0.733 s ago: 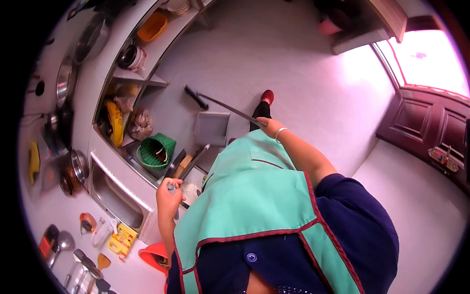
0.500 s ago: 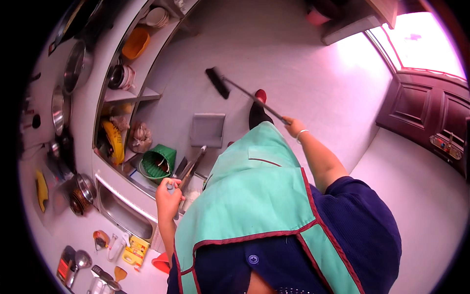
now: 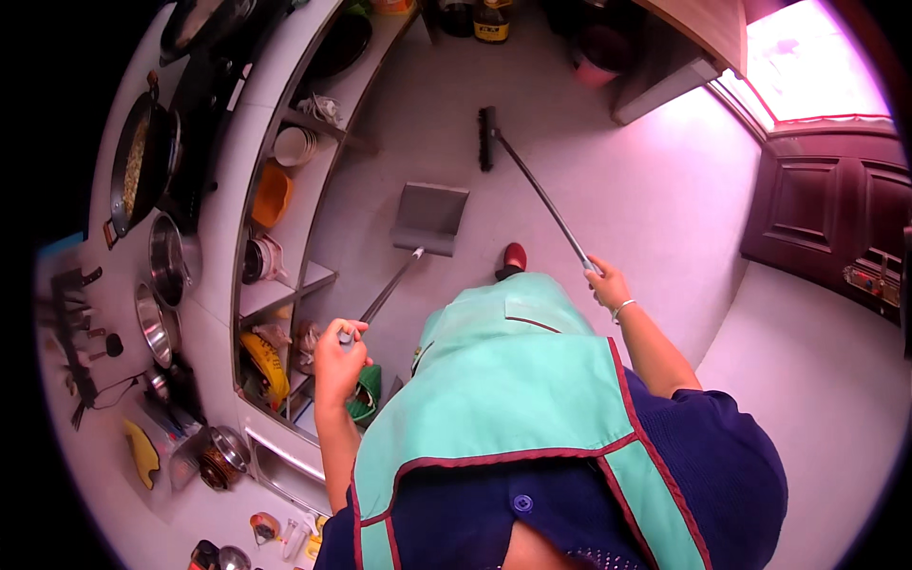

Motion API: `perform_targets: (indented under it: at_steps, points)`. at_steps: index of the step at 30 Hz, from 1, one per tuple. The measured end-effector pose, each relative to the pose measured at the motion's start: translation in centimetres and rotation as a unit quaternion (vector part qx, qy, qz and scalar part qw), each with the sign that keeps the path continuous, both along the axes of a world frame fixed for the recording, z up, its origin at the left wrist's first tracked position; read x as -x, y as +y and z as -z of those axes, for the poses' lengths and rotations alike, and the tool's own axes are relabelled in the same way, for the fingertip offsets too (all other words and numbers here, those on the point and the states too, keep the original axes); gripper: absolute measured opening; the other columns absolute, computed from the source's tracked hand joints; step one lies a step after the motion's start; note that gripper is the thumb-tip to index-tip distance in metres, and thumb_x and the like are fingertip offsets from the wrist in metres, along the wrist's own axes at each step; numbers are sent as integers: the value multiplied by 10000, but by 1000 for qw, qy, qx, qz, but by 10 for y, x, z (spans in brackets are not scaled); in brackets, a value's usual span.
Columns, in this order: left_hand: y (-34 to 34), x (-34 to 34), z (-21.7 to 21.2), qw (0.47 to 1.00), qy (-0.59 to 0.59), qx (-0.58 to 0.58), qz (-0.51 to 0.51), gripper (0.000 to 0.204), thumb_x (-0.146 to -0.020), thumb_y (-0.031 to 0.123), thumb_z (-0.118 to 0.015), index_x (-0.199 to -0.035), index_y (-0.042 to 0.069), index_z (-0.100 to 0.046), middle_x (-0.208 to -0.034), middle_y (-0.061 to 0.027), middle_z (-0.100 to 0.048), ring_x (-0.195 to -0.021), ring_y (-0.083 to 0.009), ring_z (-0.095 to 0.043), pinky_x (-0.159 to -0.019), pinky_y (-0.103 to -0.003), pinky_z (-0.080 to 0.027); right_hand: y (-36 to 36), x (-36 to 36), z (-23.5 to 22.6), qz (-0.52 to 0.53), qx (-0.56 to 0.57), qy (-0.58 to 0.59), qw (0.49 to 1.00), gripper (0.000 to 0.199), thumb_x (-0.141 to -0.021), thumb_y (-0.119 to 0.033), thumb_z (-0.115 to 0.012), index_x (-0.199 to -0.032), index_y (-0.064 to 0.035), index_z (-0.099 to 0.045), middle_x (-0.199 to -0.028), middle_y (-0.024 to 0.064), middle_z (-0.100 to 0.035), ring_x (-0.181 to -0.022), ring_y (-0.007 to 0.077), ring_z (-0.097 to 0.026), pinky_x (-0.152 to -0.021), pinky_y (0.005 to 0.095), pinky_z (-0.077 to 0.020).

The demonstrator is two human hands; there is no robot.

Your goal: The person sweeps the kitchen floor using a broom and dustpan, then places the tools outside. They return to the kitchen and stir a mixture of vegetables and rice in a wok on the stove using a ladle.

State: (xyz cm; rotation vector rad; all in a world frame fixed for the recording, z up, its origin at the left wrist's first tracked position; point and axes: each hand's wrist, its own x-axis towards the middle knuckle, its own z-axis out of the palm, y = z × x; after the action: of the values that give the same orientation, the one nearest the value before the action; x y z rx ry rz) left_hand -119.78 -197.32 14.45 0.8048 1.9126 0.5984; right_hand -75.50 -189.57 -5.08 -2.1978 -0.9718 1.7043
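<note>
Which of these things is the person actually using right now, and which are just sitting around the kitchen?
In use:
- broom, held by the right hand
- long-handled dustpan, held by the left hand

Just lying about:
- pan on the counter
- steel pots
- orange bowl on the shelf
- bottle
- green basket

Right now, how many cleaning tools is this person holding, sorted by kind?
Long-handled grey dustpan, in the left hand: 1
Long-handled black push broom, in the right hand: 1
Total: 2
Both tool heads sit on the pale floor, the broom head just beyond the dustpan.
</note>
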Motion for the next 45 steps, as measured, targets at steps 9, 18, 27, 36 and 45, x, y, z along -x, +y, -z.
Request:
perform_targets:
  at_steps: [9,18,27,36,45]
  points:
    - [135,77,33,997,-42,-11,69,119,-711,-77,-462,-762,25,-429,-977,-89,-603,-558,-109,-561,-492,-252,-472,186,240,71,-173,-66,54,981,447,-849,-244,-543,-1281,-141,-497,-1144,155,-597,-1051,286,-570,-903,364,-431]
    - [227,164,50,984,-12,27,173,135,-698,-89,-481,-763,14,-425,-945,-101,-613,-539,-132,-583,-498,-266,-470,291,376,157,-207,-107,-28,972,423,-859,-236,-555,-1271,-155,-503,-1180,136,-579,-1103,308,-534,-931,369,-417]
    - [272,208,66,964,-26,-3,264,144,-678,-91,-487,-754,11,-418,-924,-112,-610,-560,-145,-590,-491,-272,-486,137,261,136,73,-29,-112,991,443,-852,-206,-554,-1290,-182,-490,-1181,185,-570,-1095,320,-545,-908,374,-427]
    - [309,202,74,966,-30,9,258,137,-682,-93,-488,-749,8,-424,-932,-109,-610,-570,-138,-586,-492,-270,-491,136,289,57,115,-49,-16,992,428,-885,-197,-557,-1300,-135,-478,-729,48,-564,-622,97,-498,-595,280,-447]
    - [318,173,99,963,27,-3,267,135,-667,-24,-537,-758,35,-456,-867,-93,-628,-687,-240,-605,-619,-340,-484,343,385,179,-87,-136,7,987,425,-845,-252,-536,-1253,-134,-514,-1194,175,-558,-1113,337,-518,-939,369,-406]
